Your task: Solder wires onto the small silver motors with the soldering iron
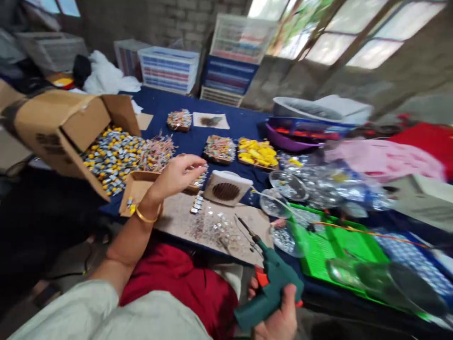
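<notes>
Two hands going here. We're gripping a green soldering gun [271, 285] w/ our right hand [279, 316], fingers wrapped round the handle, tip pointing up-left over the brown work board [184, 219]. Our left hand [179, 174] is hovering half open, fingers curled loosely above the board's far edge, not clearly pinching anything. Just beside it a white vent piece [226, 187] is sitting, and further left a tipped cardboard box [63, 130] is spilling small parts [113, 158] onto the blue cloth.
</notes>
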Available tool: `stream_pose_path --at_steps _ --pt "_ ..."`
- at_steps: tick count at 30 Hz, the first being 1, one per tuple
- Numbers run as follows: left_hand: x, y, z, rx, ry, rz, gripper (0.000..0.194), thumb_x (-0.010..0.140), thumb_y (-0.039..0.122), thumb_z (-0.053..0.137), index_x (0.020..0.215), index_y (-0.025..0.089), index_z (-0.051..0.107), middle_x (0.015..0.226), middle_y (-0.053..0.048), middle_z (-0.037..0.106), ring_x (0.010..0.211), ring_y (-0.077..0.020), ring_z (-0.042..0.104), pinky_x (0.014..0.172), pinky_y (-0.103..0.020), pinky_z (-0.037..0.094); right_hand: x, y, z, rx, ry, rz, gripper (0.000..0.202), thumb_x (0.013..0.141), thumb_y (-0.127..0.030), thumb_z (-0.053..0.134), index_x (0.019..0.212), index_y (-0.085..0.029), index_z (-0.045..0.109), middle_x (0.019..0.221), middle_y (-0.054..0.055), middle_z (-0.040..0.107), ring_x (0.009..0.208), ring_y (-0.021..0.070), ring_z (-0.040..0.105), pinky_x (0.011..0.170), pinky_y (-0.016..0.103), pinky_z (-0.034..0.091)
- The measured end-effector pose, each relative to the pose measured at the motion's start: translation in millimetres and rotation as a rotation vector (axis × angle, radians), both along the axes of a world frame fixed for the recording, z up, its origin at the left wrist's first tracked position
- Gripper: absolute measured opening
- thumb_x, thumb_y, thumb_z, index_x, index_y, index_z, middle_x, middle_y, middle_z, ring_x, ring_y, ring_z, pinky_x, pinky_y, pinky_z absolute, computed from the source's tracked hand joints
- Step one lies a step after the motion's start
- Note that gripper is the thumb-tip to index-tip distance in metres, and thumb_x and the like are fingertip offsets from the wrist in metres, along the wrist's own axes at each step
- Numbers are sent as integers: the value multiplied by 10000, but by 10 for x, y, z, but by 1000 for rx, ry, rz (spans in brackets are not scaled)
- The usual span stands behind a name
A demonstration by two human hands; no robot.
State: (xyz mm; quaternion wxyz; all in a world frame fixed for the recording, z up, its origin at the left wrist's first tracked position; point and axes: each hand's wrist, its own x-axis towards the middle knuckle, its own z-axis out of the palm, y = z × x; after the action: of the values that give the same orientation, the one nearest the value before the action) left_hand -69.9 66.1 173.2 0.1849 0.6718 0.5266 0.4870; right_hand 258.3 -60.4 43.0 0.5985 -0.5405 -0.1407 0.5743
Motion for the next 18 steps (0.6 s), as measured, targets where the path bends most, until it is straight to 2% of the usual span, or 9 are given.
stream_pose_path --at_steps 2,5,7,9,12,15,18 --pt "-317 -474 -377 -138 58 213 236 886 304 569 1031 170 698 1031 -74 719 911 -189 653 867 -301 503 -95 34 -16 -29 18 46 613 607 -696 731 980 -213 676 780 0 727 502 149 608 400 245 489" --pt "-781 -934 -849 -323 196 472 226 885 270 555 1042 184 692 1015 -79 718 930 -212 652 885 -319 493 -275 159 8 -28 2 111 706 550 -754 729 1033 -242 673 790 -8 724 481 149 590 391 253 482" --pt "-1045 -1110 -1041 -397 278 578 228 890 265 545 1051 186 686 1032 -88 712 957 -230 643 902 -333 480 -423 266 48 -12 -42 161 753 533 -763 731 1068 -237 673 783 7 719 468 159 580 371 260 462" --pt "-1240 -1202 -1136 -452 358 631 227 894 270 540 1045 182 685 1039 -97 706 979 -247 627 912 -347 466 -575 365 98 1 -83 192 756 555 -750 731 1086 -215 674 766 22 709 461 160 570 360 257 439" --pt "-1377 -1212 -1170 -516 491 572 212 892 266 541 1010 177 693 998 -99 698 993 -259 594 923 -363 443 -774 459 178 -5 -105 222 699 624 -713 718 1077 -182 674 807 53 714 496 162 585 405 262 457" --pt "-1371 -1127 -1170 -545 591 380 202 876 244 556 1016 196 694 1011 -84 675 1041 -255 540 952 -375 408 -904 485 250 -8 -96 239 645 675 -690 695 1071 -181 676 848 65 715 516 163 587 431 270 461" --pt "-1319 -1024 -1173 -589 672 218 274 823 205 608 1087 231 676 1150 -78 620 1135 -269 466 971 -403 368 -959 475 293 -2 -98 248 650 704 -674 679 1137 -189 660 856 60 708 524 160 571 425 267 436"
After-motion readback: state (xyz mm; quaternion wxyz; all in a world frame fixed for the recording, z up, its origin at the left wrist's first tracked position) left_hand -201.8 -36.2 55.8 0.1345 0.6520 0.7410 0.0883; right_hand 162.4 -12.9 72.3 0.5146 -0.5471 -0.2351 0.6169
